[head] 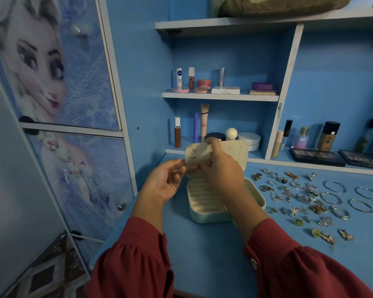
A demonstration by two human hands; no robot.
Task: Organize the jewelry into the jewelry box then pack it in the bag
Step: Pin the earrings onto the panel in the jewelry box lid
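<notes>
Cream plastic jewelry box (205, 203) sits open near the back edge of the blue tabletop (202, 254), ribbed ring tray bare. Its cream perforated earring flap (197, 157) is lifted upright; two small studs (194, 153) already pinned. R hand (218, 168) pinches flap from the front, L hand (167, 181) pinches at its lower left edge, prob. fitting a backing. Loose silver/gold jewelry pieces (299, 196) lie spread to the box's right, nearer R hand. Bag not in view.

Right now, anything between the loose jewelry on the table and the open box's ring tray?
Partly. The right hand and forearm cross above the box, covering the tray's right side. The jewelry lies right of it; bare table between.
</notes>
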